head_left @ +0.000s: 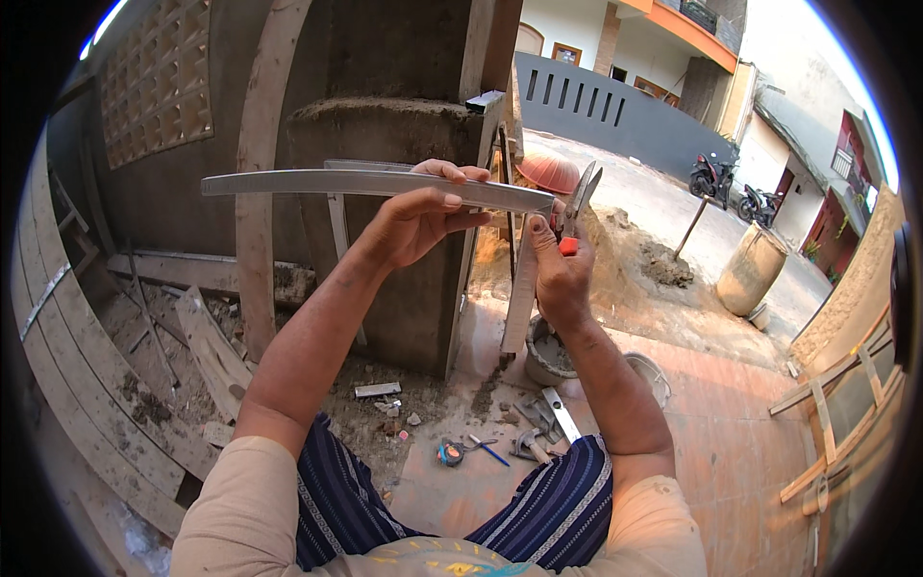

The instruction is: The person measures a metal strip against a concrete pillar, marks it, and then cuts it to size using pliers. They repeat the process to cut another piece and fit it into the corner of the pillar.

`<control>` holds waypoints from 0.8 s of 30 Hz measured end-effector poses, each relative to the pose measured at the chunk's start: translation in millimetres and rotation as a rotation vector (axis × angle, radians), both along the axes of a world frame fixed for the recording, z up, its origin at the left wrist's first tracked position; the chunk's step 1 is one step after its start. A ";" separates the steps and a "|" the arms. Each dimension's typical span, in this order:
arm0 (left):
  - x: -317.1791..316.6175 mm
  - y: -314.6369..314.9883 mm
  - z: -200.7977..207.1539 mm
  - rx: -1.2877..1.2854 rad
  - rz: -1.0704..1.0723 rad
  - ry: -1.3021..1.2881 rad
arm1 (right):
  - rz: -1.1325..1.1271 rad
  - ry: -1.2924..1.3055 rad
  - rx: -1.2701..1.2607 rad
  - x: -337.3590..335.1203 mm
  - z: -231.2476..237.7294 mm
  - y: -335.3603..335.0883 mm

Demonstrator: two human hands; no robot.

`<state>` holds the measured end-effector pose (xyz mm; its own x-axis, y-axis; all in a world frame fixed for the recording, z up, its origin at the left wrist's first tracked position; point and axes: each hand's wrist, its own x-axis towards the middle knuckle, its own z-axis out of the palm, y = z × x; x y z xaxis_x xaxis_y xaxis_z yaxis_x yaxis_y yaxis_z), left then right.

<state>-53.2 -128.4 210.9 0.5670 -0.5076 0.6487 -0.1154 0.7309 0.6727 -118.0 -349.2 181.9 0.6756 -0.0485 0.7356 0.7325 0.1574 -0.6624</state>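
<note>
A long, thin grey metal channel lies nearly level in front of me. My left hand is closed around it right of its middle, with the thumb and fingers pinching its edges. At the channel's right end, my right hand is wrapped round metal snips with red handles, their blades pointing up and parted. A pale metal length slopes down beside that hand; its join with the channel is partly covered by the fingers. Whether the blades touch the metal, I cannot make out.
A rough plastered pillar stands ahead, with wooden boards upright beside it. On the floor are a tape measure, a blue pen, a hammer and a mortar bucket. Planks lie left; a drum stands right.
</note>
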 end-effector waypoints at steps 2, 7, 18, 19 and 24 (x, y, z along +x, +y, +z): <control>-0.5 -3.7 -0.5 -0.002 0.011 -0.012 | -0.077 -0.016 0.008 3.4 -2.1 1.2; -1.5 -7.5 -1.7 0.004 0.083 -0.013 | -0.131 0.075 0.058 14.3 -10.9 -4.2; -2.8 -14.1 -17.5 0.042 0.067 0.048 | 0.133 0.291 0.182 9.4 -1.8 -18.9; -2.6 -13.7 -18.2 0.043 0.057 0.062 | 0.165 0.320 0.154 10.2 -0.2 -22.8; -10.6 -12.2 -14.7 0.133 0.098 0.013 | 0.091 0.259 0.171 3.2 9.0 -14.5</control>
